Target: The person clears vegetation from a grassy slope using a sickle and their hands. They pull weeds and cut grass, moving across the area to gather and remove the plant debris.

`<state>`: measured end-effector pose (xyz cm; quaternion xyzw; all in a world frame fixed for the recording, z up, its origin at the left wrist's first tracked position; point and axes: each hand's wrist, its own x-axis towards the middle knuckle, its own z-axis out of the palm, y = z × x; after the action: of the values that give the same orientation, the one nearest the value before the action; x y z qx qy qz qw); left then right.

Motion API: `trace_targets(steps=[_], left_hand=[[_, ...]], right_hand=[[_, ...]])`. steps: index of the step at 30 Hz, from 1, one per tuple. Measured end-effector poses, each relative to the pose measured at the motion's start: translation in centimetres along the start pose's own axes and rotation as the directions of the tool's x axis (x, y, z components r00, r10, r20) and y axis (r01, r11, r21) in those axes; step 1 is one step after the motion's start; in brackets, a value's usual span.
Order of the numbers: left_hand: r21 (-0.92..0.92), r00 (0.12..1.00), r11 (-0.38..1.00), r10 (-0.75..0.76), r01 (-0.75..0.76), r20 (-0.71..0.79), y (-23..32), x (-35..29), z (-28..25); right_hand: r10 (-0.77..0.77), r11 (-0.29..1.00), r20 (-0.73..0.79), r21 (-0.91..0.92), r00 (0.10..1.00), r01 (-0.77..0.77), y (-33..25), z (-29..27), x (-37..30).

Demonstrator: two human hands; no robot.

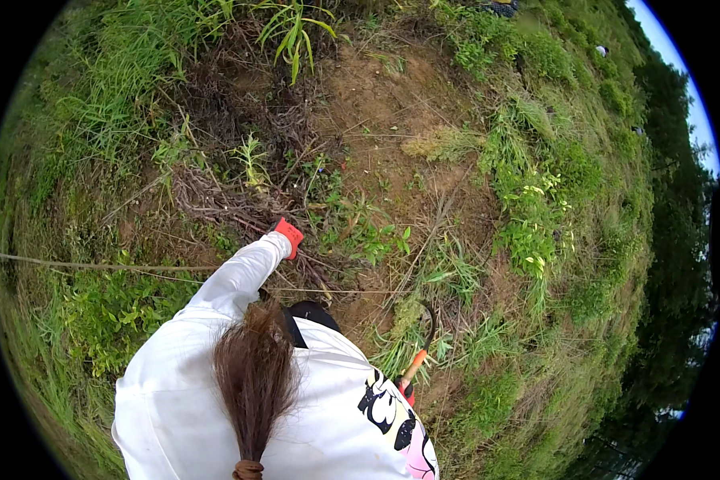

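Right hand (pixel 406 390), in a red and dark glove, low beside the printed front of the white shirt (pixel 192 392); partly hidden by the cloth. Fingers wrapped around the lower end of the sickle (pixel 414 365), clamped on it. Tool points away from the body: orange and wooden handle, dark curved blade above, just beside green grass blades (pixel 448 352) on the slope.

Left hand (pixel 290 238), red glove, arm stretched forward, at the edge of a heap of dry brown stems (pixel 224 200). Fingers turned down and out of sight; cannot tell whether they are apart or together, or whether they grip anything. A low leafy green plant (pixel 384 238) grows to its right.

Beyond, bare reddish soil (pixel 384 96). Farther right, a bushy plant with pale tips (pixel 536 216). A brown ponytail (pixel 252 368) hangs across the lower view. Dark trees (pixel 672 200) along the right rim.
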<state>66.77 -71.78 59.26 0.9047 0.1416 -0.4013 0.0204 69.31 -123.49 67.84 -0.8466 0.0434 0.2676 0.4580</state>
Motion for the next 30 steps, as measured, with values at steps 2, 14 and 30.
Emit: trace_targets(steps=[2, 14, 30], left_hand=[[0.01, 0.998, 1.0, -0.012, 0.011, 0.056, 0.2, 0.1, -0.6], [-0.31, 0.985, 0.935, -0.169, 0.171, 0.035, 3.9, -1.1, -1.0], [-0.606, 0.644, 0.335, -0.647, 0.722, 0.409, 27.7, -13.8, 7.1]], right_hand=[[0.011, 1.0, 0.036, 0.021, 0.999, -0.012, -0.2, -0.5, 3.0], [-0.089, 0.989, 0.504, 0.145, 0.859, 0.017, -6.7, -3.9, 18.5], [0.055, 0.934, 0.858, -0.225, 0.51, 0.277, -16.0, -7.8, 42.3]])
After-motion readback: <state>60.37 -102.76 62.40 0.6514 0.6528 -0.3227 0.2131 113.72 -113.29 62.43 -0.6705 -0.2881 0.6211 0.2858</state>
